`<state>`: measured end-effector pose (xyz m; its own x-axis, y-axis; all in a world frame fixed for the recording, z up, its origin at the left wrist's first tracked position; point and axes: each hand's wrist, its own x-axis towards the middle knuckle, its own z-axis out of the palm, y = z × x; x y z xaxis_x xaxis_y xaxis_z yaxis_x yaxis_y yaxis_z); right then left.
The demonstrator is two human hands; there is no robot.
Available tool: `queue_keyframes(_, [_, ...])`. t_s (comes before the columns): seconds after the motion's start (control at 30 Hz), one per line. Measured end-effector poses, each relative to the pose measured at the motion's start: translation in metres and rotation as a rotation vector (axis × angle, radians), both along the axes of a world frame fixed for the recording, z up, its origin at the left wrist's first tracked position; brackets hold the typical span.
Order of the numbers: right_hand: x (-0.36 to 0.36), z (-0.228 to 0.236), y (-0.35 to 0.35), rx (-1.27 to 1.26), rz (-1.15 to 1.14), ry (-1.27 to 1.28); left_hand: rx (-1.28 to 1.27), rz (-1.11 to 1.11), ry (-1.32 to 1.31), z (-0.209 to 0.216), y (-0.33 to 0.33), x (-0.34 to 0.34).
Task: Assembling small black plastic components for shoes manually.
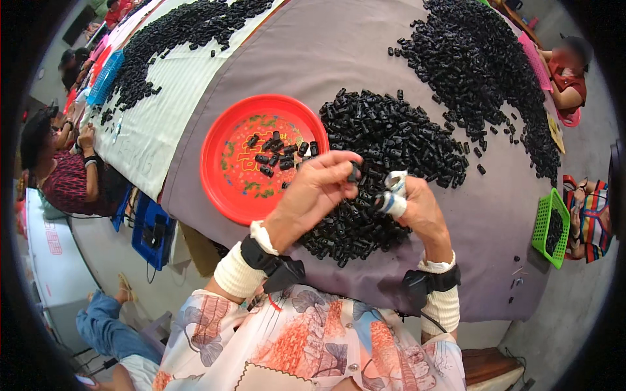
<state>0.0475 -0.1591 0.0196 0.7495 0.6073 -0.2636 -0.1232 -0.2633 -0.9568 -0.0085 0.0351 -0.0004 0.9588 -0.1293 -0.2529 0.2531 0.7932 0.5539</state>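
Centrally, the left hand [319, 184] pinched a small black piece [354, 172] above the left side of a black pile [398, 133]. The right hand [422, 212], white tape [394, 205] around its digits, stood apart to the right; whether it gripped anything could not be told. Left of the pile, a red tray [216, 159] held loose pieces [263, 158].
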Motion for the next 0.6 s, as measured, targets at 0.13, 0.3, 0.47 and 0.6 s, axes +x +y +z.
queue_keyframes(0.13, [0.006, 0.001, -0.016, 0.134, -0.131, 0.088, 0.496, 0.193, 0.04, 0.012, 0.038, -0.009])
queue_keyframes(0.3, [0.011, -0.01, -0.03, 0.149, -0.219, 0.082, 0.901, 0.353, 0.024, 0.005, 0.053, -0.012])
queue_keyframes(0.47, [0.007, -0.005, -0.024, 0.124, -0.196, 0.049, 1.379, 0.137, -0.336, -0.002, 0.013, -0.004])
queue_keyframes(0.6, [0.008, -0.01, -0.034, 0.098, -0.206, 0.052, 1.486, 0.051, -0.418, -0.013, -0.016, 0.021])
